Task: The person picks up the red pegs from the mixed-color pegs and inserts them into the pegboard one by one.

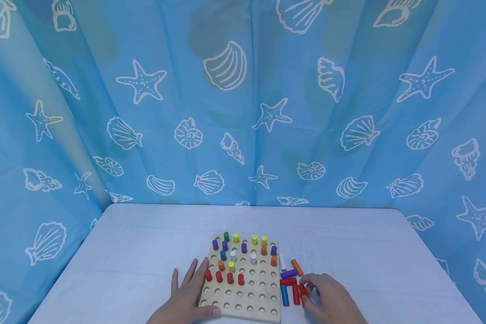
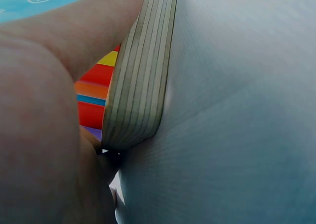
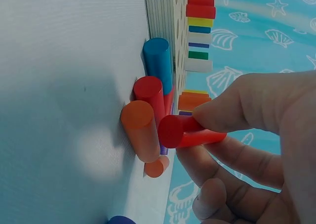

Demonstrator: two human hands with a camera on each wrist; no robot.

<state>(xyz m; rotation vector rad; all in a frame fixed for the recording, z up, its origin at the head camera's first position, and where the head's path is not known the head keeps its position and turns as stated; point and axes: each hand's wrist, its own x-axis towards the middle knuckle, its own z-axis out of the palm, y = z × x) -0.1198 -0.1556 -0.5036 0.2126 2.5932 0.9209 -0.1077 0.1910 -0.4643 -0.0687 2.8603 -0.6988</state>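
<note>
A wooden pegboard (image 1: 231, 302) lies on the table, with colored pegs standing in its far rows. Several red pegs (image 1: 230, 278) form a line across its left half. My left hand (image 1: 186, 294) rests at the board's left side, fingers extended along the edge and thumb over the front left corner. In the left wrist view, the board's striped side (image 2: 143, 75) shows beside that hand. Just right of the board, my right hand (image 1: 328, 297) pinches a red peg (image 3: 190, 133) between thumb and fingers, close over the loose pegs.
Loose pegs lie along the board's right side: an orange peg (image 1: 297, 267), a purple peg (image 1: 289, 273), a blue peg (image 1: 285, 295) and red pegs (image 1: 295, 294). A blue shell-print curtain (image 1: 227, 135) hangs behind the white table (image 1: 146, 234).
</note>
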